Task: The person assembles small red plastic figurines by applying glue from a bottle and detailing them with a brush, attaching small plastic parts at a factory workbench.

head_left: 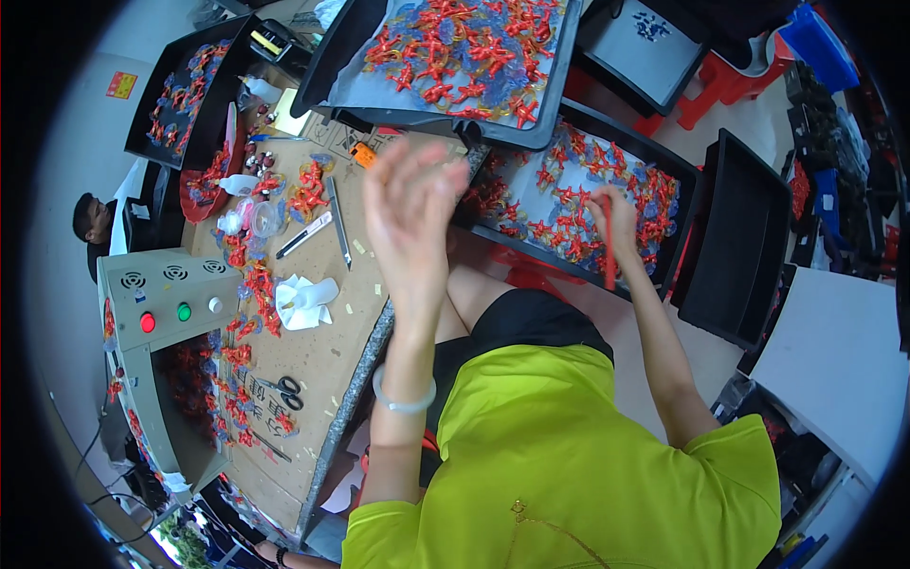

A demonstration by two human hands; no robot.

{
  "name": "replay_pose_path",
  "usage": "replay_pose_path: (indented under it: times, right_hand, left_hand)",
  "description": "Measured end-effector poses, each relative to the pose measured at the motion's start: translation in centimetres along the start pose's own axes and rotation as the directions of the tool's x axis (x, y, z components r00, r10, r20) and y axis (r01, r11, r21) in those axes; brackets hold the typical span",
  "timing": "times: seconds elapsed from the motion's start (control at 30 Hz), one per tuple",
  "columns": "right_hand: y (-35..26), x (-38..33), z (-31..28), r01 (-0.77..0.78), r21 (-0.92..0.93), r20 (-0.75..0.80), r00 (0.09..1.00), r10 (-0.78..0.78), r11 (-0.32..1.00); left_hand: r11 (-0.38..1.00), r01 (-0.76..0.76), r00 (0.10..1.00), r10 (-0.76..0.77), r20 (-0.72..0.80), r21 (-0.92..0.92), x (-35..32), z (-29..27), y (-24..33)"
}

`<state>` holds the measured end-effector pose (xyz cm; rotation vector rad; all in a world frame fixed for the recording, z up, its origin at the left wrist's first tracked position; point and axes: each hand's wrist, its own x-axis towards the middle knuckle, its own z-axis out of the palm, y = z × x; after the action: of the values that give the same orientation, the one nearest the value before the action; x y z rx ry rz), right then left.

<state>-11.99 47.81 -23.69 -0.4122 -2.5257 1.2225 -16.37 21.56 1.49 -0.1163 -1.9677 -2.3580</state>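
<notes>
My left hand (409, 213) is raised over the table's edge, blurred by motion, its fingers stretched apart and nothing visible in them. A pale bangle (405, 402) circles that wrist. Over a black tray (690, 220) of red, blue and yellow plastic figures (569, 197), my right hand (618, 220) is closed around a long, thin red stick (609, 251) pointing down. What kind of tool the stick is cannot be made out. A second black tray (545, 119), heaped with similar figures on a white sheet, stands just beyond my left hand.
On the cardboard-covered table (351, 308) lie a cutter knife (305, 234), a metal ruler (338, 223), scissors (284, 391) and a white bottle (318, 294) on tissue. A grey machine (171, 294) with coloured buttons stands at left. An empty black tray (735, 242) is at right.
</notes>
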Motion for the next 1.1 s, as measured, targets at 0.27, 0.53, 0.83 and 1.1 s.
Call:
replay_pose_path:
  times: [0.27, 0.53, 0.83, 1.1]
  right_hand:
    - [-0.6, 3.6, 8.3, 0.094, -0.032, 0.028, 0.995, -0.093, 0.995]
    - [-1.7, 2.9, 3.7, -0.032, 0.449, -0.030, 0.998, 0.051, 0.893]
    - [-16.2, -4.9, -5.5, -0.631, 0.775, 0.624, 0.773, -0.110, -0.037]
    - [-19.5, -6.9, -3.2, -0.642, 0.766, 0.640, 0.756, -0.139, 0.031]
  left_hand:
    - [0.938, 0.346, 0.937, -0.346, -0.051, -0.006, -8.6, -3.9, -4.9]
    - [0.918, 0.386, 0.922, -0.387, 0.013, -0.092, -8.9, -3.4, -6.1]
    - [0.930, 0.356, 0.904, -0.318, 0.285, -0.090, -8.2, 0.4, -6.6]
    - [0.949, 0.283, 0.945, -0.250, 0.212, -0.140, -8.4, -1.1, -5.1]
